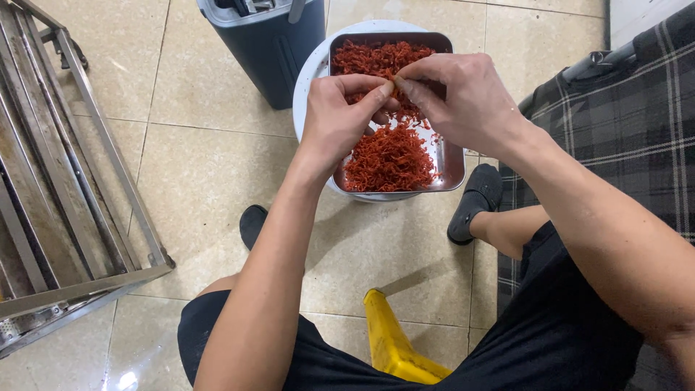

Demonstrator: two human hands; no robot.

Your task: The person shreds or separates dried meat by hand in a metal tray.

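- The tiled floor (217, 166) fills the view beneath me, pale beige squares with thin grout lines.
- A metal rack (51, 181) of long steel bars lies at nine o'clock, slanting from the top left corner down to the lower left.
- A plaid cloth (622, 137), dark grey with light lines, covers something at three o'clock, beside my right arm.
- A dark blue-grey bin (271, 51) stands at twelve o'clock, just left of the round white stool (311, 72).
- On that stool, at about one o'clock, sits a rectangular steel tray (452, 163), holding a heap of red shredded strands (391, 159), piled at its near end and again at its far end.
- A yellow plastic seat edge (391, 340) pokes out between my thighs at six o'clock.
- My black slippers (474, 203) rest on the floor, one at four o'clock of the tray, the other at seven o'clock.
- My left hand (337, 119) hovers over the tray, its fingers (373, 90) pressed together, pinching a little of the red strands.
- My right hand (463, 94) meets it from the right, its fingers (409, 83) pinched shut on the same small bit, tips touching the left ones.
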